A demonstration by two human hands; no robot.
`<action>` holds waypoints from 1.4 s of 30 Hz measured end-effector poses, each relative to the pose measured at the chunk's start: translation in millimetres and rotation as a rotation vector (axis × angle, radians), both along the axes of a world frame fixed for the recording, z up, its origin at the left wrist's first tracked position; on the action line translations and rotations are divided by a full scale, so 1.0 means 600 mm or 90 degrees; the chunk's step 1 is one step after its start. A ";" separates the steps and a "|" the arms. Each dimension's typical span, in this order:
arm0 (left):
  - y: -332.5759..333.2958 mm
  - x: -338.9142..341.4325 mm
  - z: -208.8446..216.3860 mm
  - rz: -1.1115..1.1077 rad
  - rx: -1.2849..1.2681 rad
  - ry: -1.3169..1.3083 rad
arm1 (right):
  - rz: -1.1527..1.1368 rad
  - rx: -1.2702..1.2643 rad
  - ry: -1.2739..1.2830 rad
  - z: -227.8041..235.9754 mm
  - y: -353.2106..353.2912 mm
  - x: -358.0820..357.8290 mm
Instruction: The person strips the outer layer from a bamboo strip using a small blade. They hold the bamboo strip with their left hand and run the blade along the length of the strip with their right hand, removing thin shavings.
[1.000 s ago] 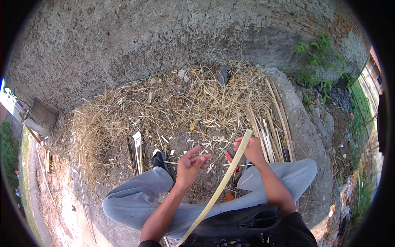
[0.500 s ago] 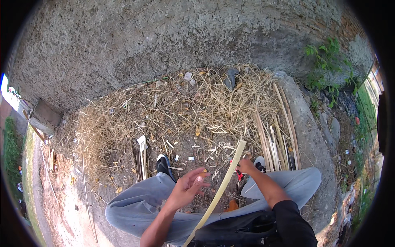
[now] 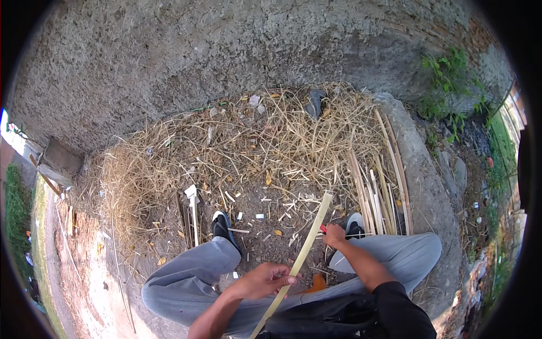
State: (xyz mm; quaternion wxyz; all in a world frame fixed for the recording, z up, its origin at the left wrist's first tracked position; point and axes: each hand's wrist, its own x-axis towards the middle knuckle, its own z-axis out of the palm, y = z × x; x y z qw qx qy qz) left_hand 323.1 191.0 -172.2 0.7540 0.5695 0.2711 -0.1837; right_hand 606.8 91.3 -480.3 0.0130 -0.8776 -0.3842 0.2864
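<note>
Yellowish strip (image 3: 314, 232) slants up between the two hands, its lower part beside the black clothing (image 3: 322, 321). The left hand (image 3: 265, 281), loosely open and apart from it half a second ago, has now taken it, thumb above and fingers bent; the strip therefore seems better steadied. Right-hand fingers (image 3: 333, 234) are curled narrowly around a red object (image 3: 323, 228), whose exact kind I cannot tell.

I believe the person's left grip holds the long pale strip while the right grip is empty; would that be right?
Not quite: the head view shows the right grip closed on a red object, mostly hidden. The left grip does hold the long pale strip.
</note>
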 end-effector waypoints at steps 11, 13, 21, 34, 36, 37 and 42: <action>0.032 -0.010 -0.023 0.159 -0.223 -0.132 | -0.149 0.268 0.043 0.061 0.022 0.054; 0.032 -0.015 -0.020 0.179 -0.238 -0.163 | -0.361 0.333 0.322 0.120 0.062 0.044; 0.036 -0.013 -0.022 0.288 -0.301 -0.109 | -0.337 0.798 0.964 0.424 0.076 -0.144; 0.032 0.004 0.001 0.327 -0.172 -0.204 | -0.474 0.876 0.731 0.508 0.039 -0.073; 0.030 0.010 0.010 0.337 -0.218 -0.208 | -0.539 0.922 0.721 0.500 0.033 -0.055; 0.029 0.015 0.014 0.347 -0.263 -0.211 | -0.541 0.922 0.721 0.495 0.030 -0.046; 0.033 0.030 0.017 0.341 -0.348 -0.214 | -0.596 0.959 0.707 0.475 0.020 -0.007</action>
